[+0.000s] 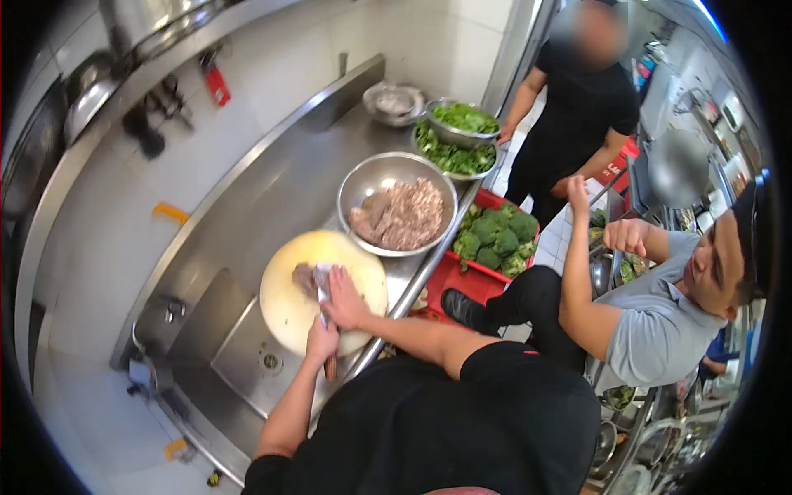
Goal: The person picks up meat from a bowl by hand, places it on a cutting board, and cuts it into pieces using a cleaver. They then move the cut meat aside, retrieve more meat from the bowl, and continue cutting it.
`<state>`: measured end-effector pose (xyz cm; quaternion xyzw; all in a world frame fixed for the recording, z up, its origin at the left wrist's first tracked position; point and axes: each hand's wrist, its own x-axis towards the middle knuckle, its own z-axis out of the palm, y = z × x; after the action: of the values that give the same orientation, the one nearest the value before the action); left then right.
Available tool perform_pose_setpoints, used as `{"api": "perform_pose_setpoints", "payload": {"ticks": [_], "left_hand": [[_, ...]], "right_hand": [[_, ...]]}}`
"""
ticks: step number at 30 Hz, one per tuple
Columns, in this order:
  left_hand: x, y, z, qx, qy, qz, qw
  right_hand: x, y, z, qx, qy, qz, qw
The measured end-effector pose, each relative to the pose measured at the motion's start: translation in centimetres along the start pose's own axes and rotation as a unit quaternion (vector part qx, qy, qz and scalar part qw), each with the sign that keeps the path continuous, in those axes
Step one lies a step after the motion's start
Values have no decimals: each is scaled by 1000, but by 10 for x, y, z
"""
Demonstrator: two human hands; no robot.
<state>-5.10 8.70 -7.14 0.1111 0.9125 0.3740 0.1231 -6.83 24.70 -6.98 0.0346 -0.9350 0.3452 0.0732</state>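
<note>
Across the head view, at the steel counter (272,194), a pale round cutting board (285,318) lies close to the front edge, its lower-left side reaching over the sink (235,371). A piece of meat (304,281) sits near the board's middle, just left of the blade of a knife (323,290). The left hand (322,340) has its fingers closed around the knife's handle, whose brown end pokes out below. The right hand (346,304) is spread, fingers extended and laid along the blade's right side; whether they also press on the meat I cannot tell.

Bare board surrounds the meat on its left and lower sides. At the upper right, a metal bowl (358,186) of minced meat (404,214) crowds the board's rim, limiting room there. Open steel stretches between the board and the back wall. Beyond the front edge, lower down, stands a red crate (470,285) with broccoli (499,237). A co-worker in grey (660,330) sits to the right, well apart from both hands.
</note>
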Motion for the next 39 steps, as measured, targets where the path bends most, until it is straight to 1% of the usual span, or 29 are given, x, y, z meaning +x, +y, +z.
{"api": "perform_pose_setpoints", "payload": {"ticks": [2,3,4,5,6,8,10,12,13,14,16,17,20,23,26,29,32,35,38,39], "left_hand": [[-6,14,-11,-40,-22,-5,999],[-14,41,-29,-64,-71,-85,992],[-25,65,-47,-91,-114,-159,976],[-34,66,-54,-45,-133,-172,975],[-42,59,-56,-56,-132,-162,976],[-68,32,-48,-72,-138,-131,979],[-65,34,-48,-43,-111,-100,988],[-52,52,-54,-72,-129,-150,978],[-40,48,-49,-74,-120,-134,981],[-35,43,-44,-82,-124,-147,978],[-33,56,-50,-101,-129,-169,972],[-38,59,-52,-107,-128,-156,974],[-53,35,-47,-77,-134,-121,981],[-80,53,-76,-69,-184,-172,965],[-95,11,-64,-12,-177,-119,977],[-113,-1,-70,-10,-168,-96,981],[-130,-6,-86,-10,-183,-97,978],[-133,-13,-116,-23,-235,-121,964],[-130,-21,-163,-47,-314,-183,931],[-131,-25,-175,-71,-288,-199,934]], "right_hand": [[-1,-8,-7,9,2,18,1000],[-1,-5,-4,1,7,6,1000],[0,-5,-4,-20,-14,7,1000],[-4,-11,-9,10,-23,18,1000],[-1,-14,-19,30,-27,24,999],[-1,-13,-18,19,-41,9,999],[1,-11,-17,9,-45,5,999],[1,-10,-12,3,-39,11,999],[1,-11,-13,6,-36,14,999],[1,-10,-11,7,-26,11,1000],[1,-8,-9,5,-5,2,1000],[0,-9,-9,6,-6,6,1000],[-1,-9,-7,1,-8,0,1000],[-1,-7,-5,-5,-14,-3,1000],[-1,-6,-3,-11,-13,-6,1000],[0,-8,-7,-1,-25,0,1000],[-1,-28,-26,-29,-52,15,998],[4,-20,-21,-2,-60,25,998],[-2,-14,-12,7,10,19,1000],[-5,-19,-16,20,2,47,999]]}}
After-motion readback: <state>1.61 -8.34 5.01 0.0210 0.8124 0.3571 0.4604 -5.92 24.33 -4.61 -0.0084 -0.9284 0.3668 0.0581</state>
